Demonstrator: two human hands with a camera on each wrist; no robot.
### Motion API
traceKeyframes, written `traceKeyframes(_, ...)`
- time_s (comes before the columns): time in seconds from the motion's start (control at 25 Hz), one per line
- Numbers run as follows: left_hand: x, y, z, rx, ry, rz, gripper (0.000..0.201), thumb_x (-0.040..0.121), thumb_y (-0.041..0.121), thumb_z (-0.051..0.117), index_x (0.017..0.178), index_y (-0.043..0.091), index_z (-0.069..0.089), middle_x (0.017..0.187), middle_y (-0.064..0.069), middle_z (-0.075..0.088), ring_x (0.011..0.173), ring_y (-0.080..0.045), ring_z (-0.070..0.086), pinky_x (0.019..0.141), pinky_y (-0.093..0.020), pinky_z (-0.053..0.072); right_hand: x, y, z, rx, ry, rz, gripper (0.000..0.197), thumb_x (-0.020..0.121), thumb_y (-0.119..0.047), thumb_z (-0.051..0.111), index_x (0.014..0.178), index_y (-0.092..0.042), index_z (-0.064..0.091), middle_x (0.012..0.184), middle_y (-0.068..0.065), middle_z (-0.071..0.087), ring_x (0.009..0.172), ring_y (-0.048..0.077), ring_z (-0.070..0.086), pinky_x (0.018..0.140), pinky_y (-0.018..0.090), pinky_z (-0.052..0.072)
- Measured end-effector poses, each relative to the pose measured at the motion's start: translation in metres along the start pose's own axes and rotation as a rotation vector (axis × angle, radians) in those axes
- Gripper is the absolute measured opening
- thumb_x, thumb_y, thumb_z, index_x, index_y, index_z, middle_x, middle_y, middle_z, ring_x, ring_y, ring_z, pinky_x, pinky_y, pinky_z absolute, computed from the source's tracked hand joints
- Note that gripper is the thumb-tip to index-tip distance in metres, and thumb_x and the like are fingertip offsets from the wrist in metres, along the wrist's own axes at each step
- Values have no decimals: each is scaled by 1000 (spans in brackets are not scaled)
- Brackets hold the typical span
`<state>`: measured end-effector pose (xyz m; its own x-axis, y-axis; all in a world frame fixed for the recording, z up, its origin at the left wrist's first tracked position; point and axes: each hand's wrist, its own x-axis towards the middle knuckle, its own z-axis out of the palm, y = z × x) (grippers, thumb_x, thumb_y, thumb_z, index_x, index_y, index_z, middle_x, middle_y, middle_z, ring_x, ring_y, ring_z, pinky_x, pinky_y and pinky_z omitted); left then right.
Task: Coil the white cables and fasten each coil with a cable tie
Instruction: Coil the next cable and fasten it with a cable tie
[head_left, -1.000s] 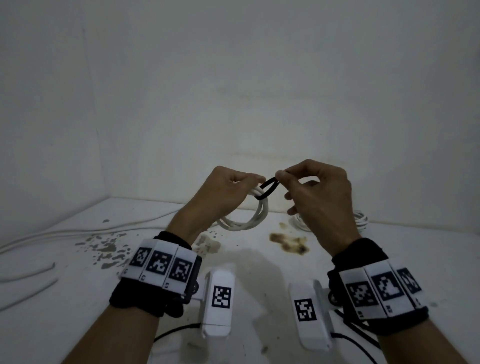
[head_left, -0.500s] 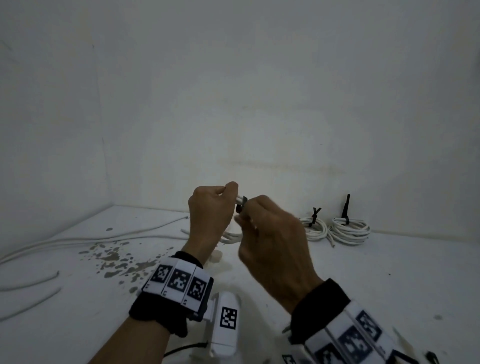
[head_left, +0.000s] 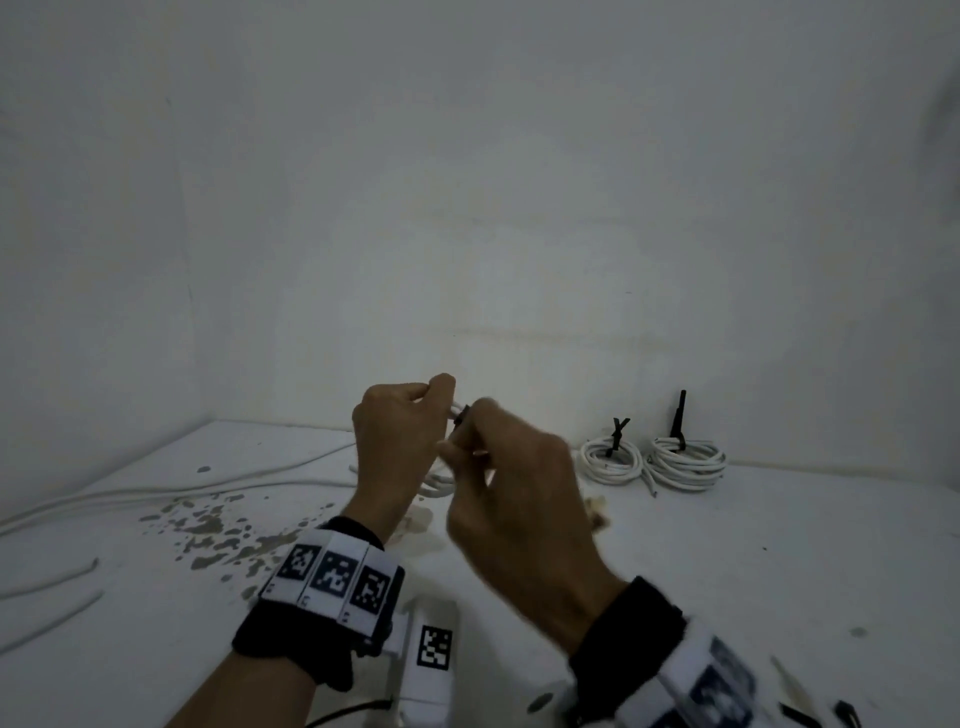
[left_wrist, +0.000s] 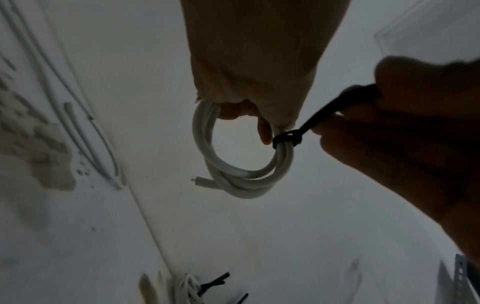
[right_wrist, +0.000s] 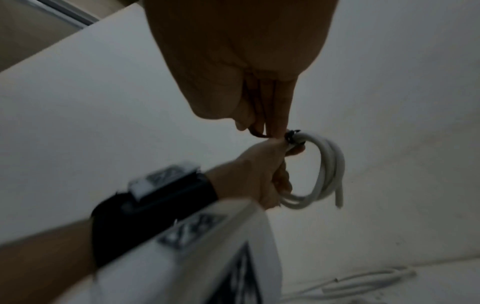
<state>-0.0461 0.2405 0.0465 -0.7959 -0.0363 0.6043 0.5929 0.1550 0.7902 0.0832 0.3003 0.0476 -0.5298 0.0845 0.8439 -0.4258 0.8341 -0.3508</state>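
Head view: the left hand (head_left: 402, 441) grips a white cable coil (head_left: 439, 480) above the stained table (head_left: 779, 571); the right hand (head_left: 514, 499) covers most of it. Two tied coils (head_left: 652, 462) lie right of the held coil, loose cables (head_left: 156, 491) to its left.

Left wrist view: the coil hangs as an upright ring from the curled fingers (left_wrist: 263, 131). A black cable tie (left_wrist: 287, 139) cinches its right side, its tail running up-right into the right hand's pinch.

Right wrist view: fingertips (right_wrist: 280, 127) meet at the tie.
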Motion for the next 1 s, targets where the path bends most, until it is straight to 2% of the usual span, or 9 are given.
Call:
traceKeyframes(0.08, -4, 5, -2, 32, 6, 16, 52, 87, 29, 59, 37, 16, 48, 35, 4, 36, 35, -11, 31, 48, -27, 30, 17, 5, -16, 154, 110, 157, 22, 91, -3, 65, 74, -10, 55, 68, 3, 65, 61, 18, 63, 55, 36, 55)
traceKeyframes(0.2, -14, 18, 7, -8, -64, 27, 52, 87, 27, 59, 35, 26, 53, 34, 6, 32, 37, -10, 29, 43, -21, 28, 34, 13, -47, 253, 258, 272, 20, 92, -7, 66, 74, -7, 58, 69, 4, 68, 63, 23, 70, 60, 50, 57)
traceKeyframes(0.32, -16, 21, 13, 3, -118, 7, 52, 87, 26, 58, 35, 35, 55, 32, 5, 32, 36, -10, 32, 41, -17, 27, 33, 15, -49, 238, 281, 279, 21, 91, -9, 67, 72, -10, 59, 71, 0, 68, 63, 24, 70, 61, 51, 58)
traceKeyframes(0.44, -13, 21, 9, 20, -134, -73, 54, 88, 31, 56, 35, 31, 54, 34, 5, 27, 37, -12, 29, 47, -25, 28, 35, 16, -47, 246, 254, 273, 22, 90, -12, 70, 70, -12, 61, 70, 1, 69, 65, 22, 70, 65, 48, 59)
traceKeyframes(0.52, -12, 25, 9, -48, -169, -209, 53, 92, 36, 52, 40, 29, 60, 38, 8, 31, 41, -10, 30, 50, -25, 30, 36, 14, -47, 249, 223, 241, 20, 89, -15, 72, 71, -14, 64, 68, -2, 69, 66, 15, 71, 67, 39, 61)
traceKeyframes(0.64, -8, 28, 9, -203, -271, -448, 38, 95, 43, 50, 69, 19, 65, 53, 0, 37, 49, -15, 34, 48, -25, 33, 36, 10, -51, 229, 114, 187, 13, 85, -24, 77, 80, -17, 67, 74, -8, 70, 74, 4, 69, 67, 19, 57)
traceKeyframes(0.72, -4, 27, 7, -347, -353, -561, 35, 96, 40, 50, 80, 11, 61, 50, 2, 31, 43, -12, 28, 44, -23, 30, 36, 14, -58, 219, 5, 227, 24, 78, -41, 80, 92, -26, 67, 89, -13, 69, 90, 1, 67, 75, 19, 55)
traceKeyframes(0.84, 2, 26, 1, -614, -407, -703, 34, 98, 33, 47, 77, 9, 61, 43, 6, 20, 33, -9, 17, 36, -19, 22, 38, 28, -70, 191, -119, 392, 43, 72, -61, 73, 105, -36, 63, 105, -15, 66, 101, -2, 62, 82, 23, 52)
traceKeyframes(1.0, 3, 30, 3, -782, -468, -789, 38, 98, 32, 44, 74, 8, 62, 38, 8, 21, 29, -7, 19, 33, -16, 21, 30, 47, -56, 139, -295, 617, 44, 81, -45, 77, 118, -34, 57, 107, -6, 67, 91, 11, 69, 77, 34, 60)
